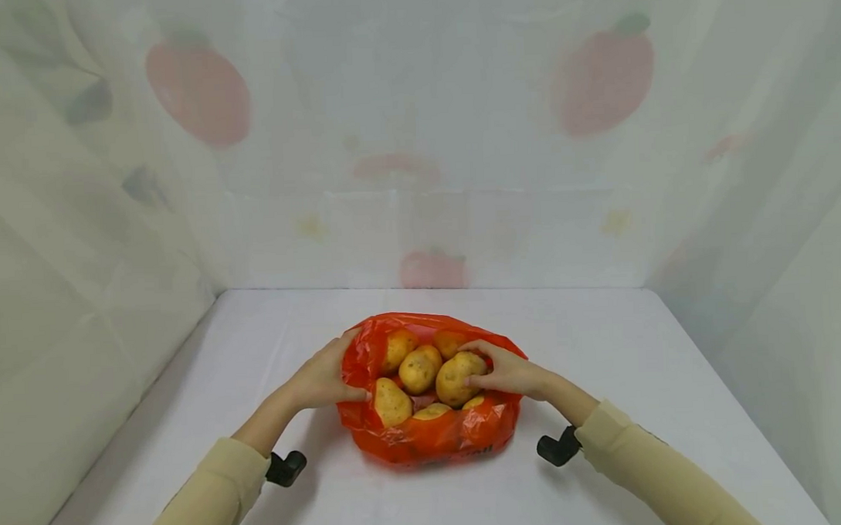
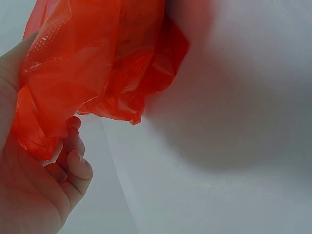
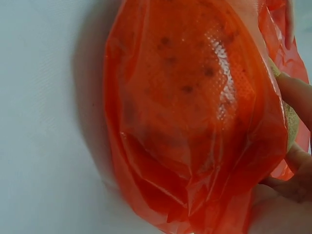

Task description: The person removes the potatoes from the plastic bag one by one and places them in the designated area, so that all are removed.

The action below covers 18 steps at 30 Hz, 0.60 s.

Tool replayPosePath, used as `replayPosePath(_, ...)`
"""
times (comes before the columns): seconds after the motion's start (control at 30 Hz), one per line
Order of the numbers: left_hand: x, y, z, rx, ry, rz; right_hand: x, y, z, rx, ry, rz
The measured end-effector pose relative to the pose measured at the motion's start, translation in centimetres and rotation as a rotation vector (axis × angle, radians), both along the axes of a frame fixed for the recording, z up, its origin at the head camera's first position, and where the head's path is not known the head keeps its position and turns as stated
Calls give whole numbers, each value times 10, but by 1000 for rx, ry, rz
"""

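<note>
A red plastic bag [image 1: 433, 432] stands on the table with its mouth spread wide, and several yellow-brown potatoes [image 1: 417, 371] lie inside. My left hand [image 1: 323, 374] grips the bag's left rim between thumb and fingers. In the left wrist view, thin red film [image 2: 83, 58] bunches in that hand, its fingers curled. From the right, my right hand [image 1: 511, 371] reaches over the rim and holds a large potato [image 1: 455, 381] with thumb and fingers. The right wrist view shows the bag's bulging side [image 3: 195, 97], a potato showing through it, and part of the hand [image 3: 297, 185] at the edge.
The white table [image 1: 590, 326] has pale cloth walls behind it and at both sides, with faded fruit prints [image 1: 202, 92]. A black wrist-camera mount [image 1: 285, 468] juts from the left sleeve, and another mount [image 1: 559, 447] from the right one.
</note>
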<state>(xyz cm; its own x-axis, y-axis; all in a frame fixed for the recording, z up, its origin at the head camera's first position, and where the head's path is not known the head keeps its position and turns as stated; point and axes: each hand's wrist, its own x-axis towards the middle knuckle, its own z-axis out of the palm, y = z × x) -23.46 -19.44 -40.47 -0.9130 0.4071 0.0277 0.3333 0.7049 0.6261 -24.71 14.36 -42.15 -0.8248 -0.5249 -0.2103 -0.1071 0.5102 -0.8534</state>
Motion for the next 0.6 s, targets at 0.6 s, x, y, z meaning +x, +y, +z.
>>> replayPosePath(0.6, 0, 2, 3, -14, -16, 11, 2, 6, 6, -1, 94, -6)
